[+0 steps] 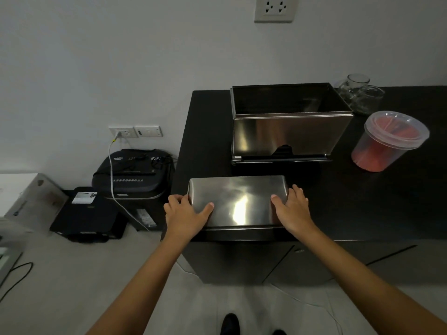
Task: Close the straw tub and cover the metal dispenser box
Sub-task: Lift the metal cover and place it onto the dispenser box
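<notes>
A shiny metal cover [238,200] lies on the black cabinet top [362,201] near its front edge. My left hand [187,213] grips the cover's left end, thumb on top. My right hand [291,209] grips its right end the same way. Behind the cover stands the metal dispenser box [287,134], open at the top. To the right stands a clear plastic straw tub [384,143] holding red straws, with its clear lid [396,129] sitting on top.
Two empty glass jars [360,95] stand behind the tub by the wall. On the floor to the left are a black paper shredder [133,175], a flat black device [87,213] and a white cable [116,189] running to a wall socket.
</notes>
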A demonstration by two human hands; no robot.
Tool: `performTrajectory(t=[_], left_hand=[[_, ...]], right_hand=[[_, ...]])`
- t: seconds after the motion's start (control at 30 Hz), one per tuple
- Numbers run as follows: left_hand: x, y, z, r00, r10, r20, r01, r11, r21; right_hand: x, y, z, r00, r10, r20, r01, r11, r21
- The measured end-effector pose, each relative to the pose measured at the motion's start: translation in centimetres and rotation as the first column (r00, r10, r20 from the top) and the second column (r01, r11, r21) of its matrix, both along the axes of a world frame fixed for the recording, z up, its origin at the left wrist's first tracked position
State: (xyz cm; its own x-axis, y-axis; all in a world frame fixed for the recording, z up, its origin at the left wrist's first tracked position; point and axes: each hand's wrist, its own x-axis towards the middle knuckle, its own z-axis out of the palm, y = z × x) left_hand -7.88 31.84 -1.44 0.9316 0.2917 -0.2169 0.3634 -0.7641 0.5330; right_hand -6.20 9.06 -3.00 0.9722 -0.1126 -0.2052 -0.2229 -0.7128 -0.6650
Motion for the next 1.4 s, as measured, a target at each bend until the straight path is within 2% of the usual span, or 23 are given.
performTrajectory(t=[0.23,0.43,0.5,0.57,0.73,0.97,1.07,1.2,1.3,1.4], left_hand=[[0.6,-0.6,0.6,0.999,0.016,-0.033,-0.018,0.997,-0.069],[0.4,-0.9,0.8,0.999,0.034,-0.01,-0.036,0.991,-0.127],[0.4,-0.7,0.8,1.0,0.028,-0.009,-0.029,0.99,-0.141],[0.5,-0.4,0.8,0.999,0.036,-0.005,-0.036,0.986,-0.165],[1.0,1.2,0.7,0.998,0.068,0.003,-0.065,0.97,-0.232],[0.3,3.1,1.0,0.993,0.079,0.087,-0.037,0.913,-0.405],[-0.1,3.8,1.4,0.981,0.118,0.152,-0.039,0.896,-0.442],[-0.1,4.7,2.2,0.969,0.181,0.167,-0.08,0.873,-0.482],[0.8,4.8,3.2,0.963,0.181,0.198,-0.061,0.866,-0.496],[2.4,4.6,5.2,0.943,0.161,0.293,0.007,0.866,-0.5]], right_hand=[[-0.8,0.8,0.0,0.996,-0.067,0.065,0.065,0.997,0.031],[-1.3,1.0,0.7,0.986,-0.123,0.116,0.109,0.986,0.127],[-1.3,1.0,0.9,0.979,-0.144,0.143,0.129,0.986,0.107],[-1.1,0.8,1.3,0.983,-0.145,0.116,0.135,0.987,0.093],[-0.7,0.8,2.0,0.985,-0.16,0.07,0.143,0.968,0.205],[-1.0,2.2,4.0,0.956,-0.192,0.223,0.119,0.946,0.302],[-0.6,2.9,5.7,0.942,-0.139,0.305,0.048,0.957,0.287],[0.6,3.9,8.2,0.924,-0.062,0.376,-0.028,0.973,0.229],[1.6,4.0,9.8,0.907,-0.073,0.415,-0.021,0.976,0.219],[2.5,3.2,11.8,0.875,-0.099,0.473,-0.001,0.978,0.207]])
